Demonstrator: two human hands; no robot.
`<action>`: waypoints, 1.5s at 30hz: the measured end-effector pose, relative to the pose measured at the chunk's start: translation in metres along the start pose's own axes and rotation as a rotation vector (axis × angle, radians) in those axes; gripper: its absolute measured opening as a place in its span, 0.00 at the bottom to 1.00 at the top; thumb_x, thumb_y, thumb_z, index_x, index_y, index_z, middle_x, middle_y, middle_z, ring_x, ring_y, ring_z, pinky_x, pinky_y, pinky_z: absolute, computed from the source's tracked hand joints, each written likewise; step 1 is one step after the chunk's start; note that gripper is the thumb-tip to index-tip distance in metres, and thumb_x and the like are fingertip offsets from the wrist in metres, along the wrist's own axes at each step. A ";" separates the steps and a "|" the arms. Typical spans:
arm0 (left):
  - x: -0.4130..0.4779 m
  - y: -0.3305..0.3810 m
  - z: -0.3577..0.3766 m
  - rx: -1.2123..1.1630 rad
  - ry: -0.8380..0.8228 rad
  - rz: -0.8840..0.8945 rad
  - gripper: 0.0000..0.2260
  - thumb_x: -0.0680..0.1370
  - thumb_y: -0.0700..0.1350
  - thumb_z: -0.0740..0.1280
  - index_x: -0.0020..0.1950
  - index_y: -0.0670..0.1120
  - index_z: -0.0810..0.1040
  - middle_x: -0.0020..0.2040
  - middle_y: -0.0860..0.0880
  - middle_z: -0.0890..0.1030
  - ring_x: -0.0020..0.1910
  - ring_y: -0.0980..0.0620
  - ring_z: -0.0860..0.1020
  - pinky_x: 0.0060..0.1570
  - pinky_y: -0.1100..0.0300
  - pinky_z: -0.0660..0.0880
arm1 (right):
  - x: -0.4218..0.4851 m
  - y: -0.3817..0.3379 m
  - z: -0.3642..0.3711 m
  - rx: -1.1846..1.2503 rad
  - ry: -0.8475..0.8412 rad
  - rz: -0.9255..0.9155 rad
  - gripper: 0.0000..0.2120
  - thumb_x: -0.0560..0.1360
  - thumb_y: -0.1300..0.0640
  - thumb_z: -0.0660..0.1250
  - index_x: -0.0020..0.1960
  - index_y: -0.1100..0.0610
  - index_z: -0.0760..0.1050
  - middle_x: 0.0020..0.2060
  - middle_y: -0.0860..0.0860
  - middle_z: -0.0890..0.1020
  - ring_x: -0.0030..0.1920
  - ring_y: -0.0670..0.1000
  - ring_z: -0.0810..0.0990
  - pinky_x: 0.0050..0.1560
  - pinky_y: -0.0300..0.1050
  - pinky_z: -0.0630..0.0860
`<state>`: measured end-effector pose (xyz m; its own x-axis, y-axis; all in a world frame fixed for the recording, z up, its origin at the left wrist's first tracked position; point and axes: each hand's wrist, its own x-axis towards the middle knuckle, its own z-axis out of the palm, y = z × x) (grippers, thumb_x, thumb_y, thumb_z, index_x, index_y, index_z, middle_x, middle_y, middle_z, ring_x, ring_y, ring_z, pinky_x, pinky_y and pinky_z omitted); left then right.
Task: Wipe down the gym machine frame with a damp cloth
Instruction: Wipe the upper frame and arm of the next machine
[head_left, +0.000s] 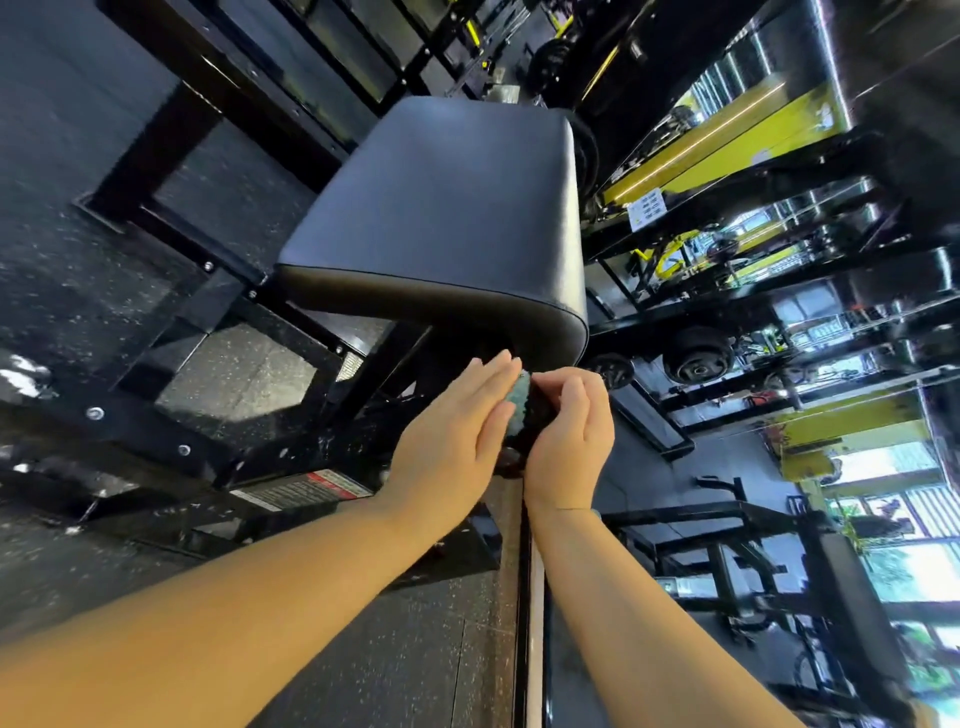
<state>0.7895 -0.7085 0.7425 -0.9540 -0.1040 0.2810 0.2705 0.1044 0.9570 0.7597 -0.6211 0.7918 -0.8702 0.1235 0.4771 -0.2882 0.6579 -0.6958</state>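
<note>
Both hands are bunched up together just below the middle of the shot. The left hand (452, 436) is flat, with straight fingers laid against the side of the teal cloth (519, 397). The right hand (569, 441) is curled in from the other side, fingers and thumb hooked round the cloth. So the cloth is sandwiched between them and only a sliver of it shows. There's something dark under the right-hand fingers too, but I honestly can't tell if that's more cloth or the metal.

At 6 o'clock from the hands a shiny bar (529, 597) runs straight down toward the bottom edge, passing between the two forearms. At 12 o'clock, right above the fingertips, sits the big black pad (441, 208), its rounded edge nearly touching them.

Out at 9 o'clock is the black machine frame (140, 431) with bolts in it, lying on speckled rubber floor (78, 156), and a red-and-white warning sticker (304, 491) sits at about 8 o'clock. At 2 to 3 o'clock there are weight plates (698, 356) on a rack, and bright windows (904, 551) at 4 o'clock.
</note>
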 end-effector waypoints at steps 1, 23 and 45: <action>-0.012 -0.007 -0.002 -0.017 0.002 0.001 0.19 0.79 0.54 0.48 0.70 0.60 0.51 0.71 0.65 0.54 0.72 0.66 0.50 0.68 0.71 0.50 | 0.000 0.000 0.000 0.004 -0.001 0.007 0.12 0.75 0.60 0.55 0.39 0.56 0.75 0.35 0.46 0.77 0.39 0.46 0.75 0.46 0.47 0.73; -0.002 -0.089 0.000 -0.091 0.102 -0.585 0.20 0.84 0.48 0.49 0.76 0.47 0.58 0.77 0.50 0.55 0.76 0.50 0.52 0.72 0.60 0.46 | 0.000 0.008 0.010 -0.204 -0.007 -0.226 0.10 0.76 0.53 0.51 0.43 0.40 0.69 0.39 0.45 0.75 0.42 0.44 0.74 0.45 0.35 0.69; 0.001 -0.090 0.001 -0.038 0.079 -0.295 0.19 0.83 0.46 0.50 0.75 0.48 0.58 0.74 0.55 0.56 0.75 0.55 0.50 0.74 0.59 0.43 | -0.002 0.007 0.012 -0.221 -0.019 -0.166 0.14 0.76 0.59 0.54 0.42 0.41 0.70 0.41 0.44 0.75 0.43 0.45 0.74 0.44 0.45 0.71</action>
<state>0.7639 -0.7173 0.6570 -0.9795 -0.2016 -0.0060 -0.0105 0.0213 0.9997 0.7545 -0.6259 0.7798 -0.8262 -0.0122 0.5633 -0.3349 0.8146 -0.4736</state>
